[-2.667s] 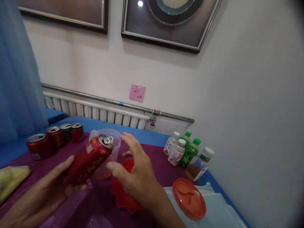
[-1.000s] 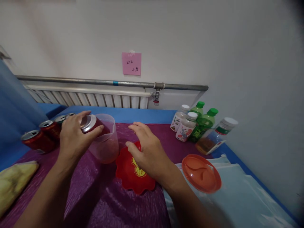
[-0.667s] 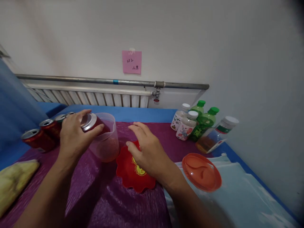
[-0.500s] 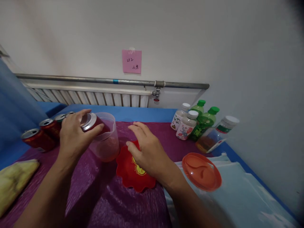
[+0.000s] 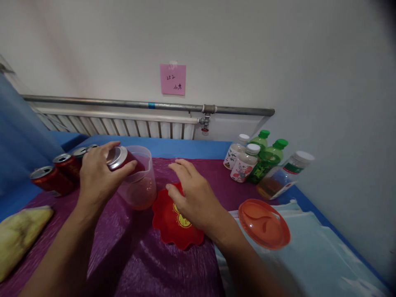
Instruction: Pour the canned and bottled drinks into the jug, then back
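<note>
- While the left hand (image 5: 100, 171) is clamped round a red can (image 5: 122, 158), thumb on the near side and fingers over the far side, the right hand (image 5: 198, 202) hangs with its fingers parted and curved, nothing between them.
- Tipped steeply, the can has its silver base raised toward the wearer and its other end down inside the jug (image 5: 140, 187), left of the middle of the table (image 5: 173, 147), toward its far edge.
- Pouring seems to be the step in hand, though the can's mouth is hidden and no stream can be made out; the next move probably calls for a steady tilt until it drains.
- Translucent and upright, the jug shows what look like bubbles and a little liquid low inside.
- Below the right hand, just beside the jug, lies a scalloped red dish (image 5: 170, 222) with yellow print.
- Farther out, opened cans (image 5: 66, 165) stand toward the table's left edge, and bottles (image 5: 244, 165) near its far right corner.
</note>
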Tool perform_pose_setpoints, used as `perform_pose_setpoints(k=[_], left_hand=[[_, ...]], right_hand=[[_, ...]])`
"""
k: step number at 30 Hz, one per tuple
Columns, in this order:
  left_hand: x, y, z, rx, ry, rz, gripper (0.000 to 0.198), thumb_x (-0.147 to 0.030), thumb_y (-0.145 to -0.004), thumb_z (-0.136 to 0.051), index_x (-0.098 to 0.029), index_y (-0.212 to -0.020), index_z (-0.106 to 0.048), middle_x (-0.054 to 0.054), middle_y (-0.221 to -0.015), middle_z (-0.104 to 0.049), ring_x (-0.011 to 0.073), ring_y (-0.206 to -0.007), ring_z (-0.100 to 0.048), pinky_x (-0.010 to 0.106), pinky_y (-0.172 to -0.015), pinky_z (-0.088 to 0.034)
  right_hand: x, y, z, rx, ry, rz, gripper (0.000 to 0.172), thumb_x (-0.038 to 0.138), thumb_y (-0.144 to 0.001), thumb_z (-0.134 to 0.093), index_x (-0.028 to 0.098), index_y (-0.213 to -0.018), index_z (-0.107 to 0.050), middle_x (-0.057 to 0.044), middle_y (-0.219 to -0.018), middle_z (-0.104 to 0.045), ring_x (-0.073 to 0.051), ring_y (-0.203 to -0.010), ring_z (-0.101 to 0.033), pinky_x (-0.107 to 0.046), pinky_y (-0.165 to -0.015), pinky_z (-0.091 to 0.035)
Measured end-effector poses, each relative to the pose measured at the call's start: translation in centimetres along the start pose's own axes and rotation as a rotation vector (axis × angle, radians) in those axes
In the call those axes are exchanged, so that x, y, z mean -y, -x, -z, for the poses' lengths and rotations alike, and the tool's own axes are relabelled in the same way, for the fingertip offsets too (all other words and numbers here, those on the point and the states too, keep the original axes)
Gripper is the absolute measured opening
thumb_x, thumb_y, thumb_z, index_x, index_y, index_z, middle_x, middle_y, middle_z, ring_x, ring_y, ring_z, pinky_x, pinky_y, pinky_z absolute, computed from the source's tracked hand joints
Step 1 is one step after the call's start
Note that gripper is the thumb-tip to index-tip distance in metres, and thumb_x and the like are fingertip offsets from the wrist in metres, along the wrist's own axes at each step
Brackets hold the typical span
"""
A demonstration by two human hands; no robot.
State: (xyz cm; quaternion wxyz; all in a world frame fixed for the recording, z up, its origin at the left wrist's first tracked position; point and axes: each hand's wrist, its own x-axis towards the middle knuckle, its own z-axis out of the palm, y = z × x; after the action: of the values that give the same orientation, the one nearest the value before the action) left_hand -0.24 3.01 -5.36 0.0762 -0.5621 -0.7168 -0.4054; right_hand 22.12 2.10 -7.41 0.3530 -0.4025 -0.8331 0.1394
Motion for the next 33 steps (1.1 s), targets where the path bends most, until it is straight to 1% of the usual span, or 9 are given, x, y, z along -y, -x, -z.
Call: perform_pose_setpoints(k=[9,13,15,19,22,24,27,31,33], left_hand=[[0.2,0.0,-0.2,-0.006,-0.022,-0.001,0.067,-0.041,-0.061,-0.075,-0.014,-0.122,-0.066,0.015,-0.107,-0.066,0.0394,-0.111,-0.058,0.061,-0.106,-0.042],[0.6,-0.1,-0.4,-0.025,0.037,0.011,0.065,-0.041,-0.060,-0.077,-0.017,-0.120,-0.067,0.013,-0.110,-0.066,0.0375,-0.113,-0.058,0.060,-0.107,-0.043],[0.8,0.1,-0.2,-0.082,0.190,0.080,0.065,-0.046,-0.059,-0.077,-0.021,-0.118,-0.068,0.010,-0.111,-0.067,0.0345,-0.109,-0.060,0.060,-0.106,-0.044],[1.0,1.0,1.5,-0.271,0.596,0.340,0.073,-0.049,-0.052,-0.079,-0.027,-0.121,-0.068,0.005,-0.109,-0.070,0.0287,-0.101,-0.064,0.059,-0.105,-0.048],[1.0,2.0,3.3,-0.319,0.677,0.431,0.074,-0.046,-0.051,-0.080,-0.026,-0.121,-0.067,0.004,-0.109,-0.071,0.0297,-0.104,-0.066,0.059,-0.107,-0.049],[1.2,2.7,4.5,-0.296,0.682,0.489,0.075,-0.046,-0.050,-0.078,-0.026,-0.121,-0.067,0.003,-0.110,-0.071,0.0314,-0.110,-0.064,0.056,-0.109,-0.049],[2.4,3.4,5.8,-0.201,0.685,0.576,0.079,-0.047,-0.045,-0.077,-0.031,-0.122,-0.066,0.000,-0.111,-0.071,0.0336,-0.116,-0.062,0.053,-0.109,-0.050],[5.9,4.4,6.0,-0.017,0.561,0.593,0.077,-0.052,-0.037,-0.081,-0.038,-0.112,-0.068,-0.002,-0.112,-0.071,0.0376,-0.113,-0.063,0.060,-0.111,-0.043],[7.9,5.0,5.5,0.069,0.576,0.574,0.073,-0.052,-0.038,-0.084,-0.037,-0.108,-0.069,-0.003,-0.113,-0.072,0.0340,-0.109,-0.065,0.054,-0.107,-0.047]], right_hand=[[0.0,0.0,-0.2,-0.005,0.026,0.009,0.042,0.013,-0.090,-0.055,0.012,-0.132,-0.057,-0.017,-0.142,-0.054,-0.028,-0.136,-0.051,-0.047,-0.114,-0.043],[0.0,0.0,-0.3,-0.002,0.040,0.022,0.043,0.014,-0.090,-0.055,0.010,-0.132,-0.057,-0.019,-0.142,-0.054,-0.030,-0.136,-0.050,-0.049,-0.114,-0.043],[0.0,0.0,-0.3,0.003,0.040,0.024,0.043,0.014,-0.090,-0.055,0.009,-0.132,-0.057,-0.020,-0.142,-0.054,-0.030,-0.136,-0.050,-0.049,-0.114,-0.043],[0.2,0.1,-0.3,0.014,0.041,0.022,0.043,0.015,-0.090,-0.055,0.009,-0.132,-0.057,-0.020,-0.143,-0.054,-0.031,-0.136,-0.051,-0.050,-0.113,-0.044],[0.2,0.1,-0.4,0.020,0.044,0.024,0.043,0.016,-0.090,-0.055,0.009,-0.133,-0.056,-0.021,-0.143,-0.053,-0.031,-0.136,-0.051,-0.050,-0.113,-0.044],[0.2,0.1,-0.4,0.023,0.045,0.028,0.043,0.016,-0.090,-0.055,0.008,-0.133,-0.057,-0.021,-0.143,-0.054,-0.031,-0.135,-0.052,-0.050,-0.113,-0.044],[0.1,0.1,-0.6,0.024,0.054,0.030,0.042,0.016,-0.090,-0.054,0.009,-0.132,-0.057,-0.020,-0.142,-0.054,-0.031,-0.134,-0.053,-0.051,-0.112,-0.044],[0.1,0.1,-0.9,0.025,0.071,0.036,0.042,0.016,-0.090,-0.054,0.012,-0.131,-0.057,-0.020,-0.142,-0.055,-0.031,-0.134,-0.053,-0.053,-0.111,-0.046],[0.1,0.1,-0.9,0.039,0.087,0.038,0.043,0.016,-0.089,-0.053,0.011,-0.132,-0.057,-0.020,-0.141,-0.056,-0.031,-0.134,-0.053,-0.053,-0.111,-0.046]])
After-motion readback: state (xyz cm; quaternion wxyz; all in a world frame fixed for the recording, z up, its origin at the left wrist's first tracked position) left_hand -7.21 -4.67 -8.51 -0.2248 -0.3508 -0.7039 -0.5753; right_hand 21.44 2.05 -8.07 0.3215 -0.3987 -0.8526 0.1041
